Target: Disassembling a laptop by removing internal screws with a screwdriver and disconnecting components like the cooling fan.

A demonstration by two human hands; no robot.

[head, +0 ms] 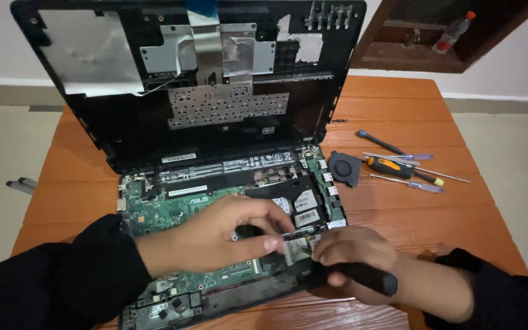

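Green circuit board (pixel 172 211) fills the opened black laptop base (pixel 227 293) on our orange slatted wooden table (pixel 398 110), and over its right half our left hand (pixel 215 235) pinches thumb and forefinger shut on a small silvery metal part (pixel 297 244) (its exact kind is too small to tell). Just beside it our right hand (pixel 352 256) is closed in a fist around a black-handled screwdriver (pixel 365 278), tip hidden at the board. Well apart, to the right, lie a black round cooling fan (pixel 343 168) and several loose screwdrivers (pixel 398 165).
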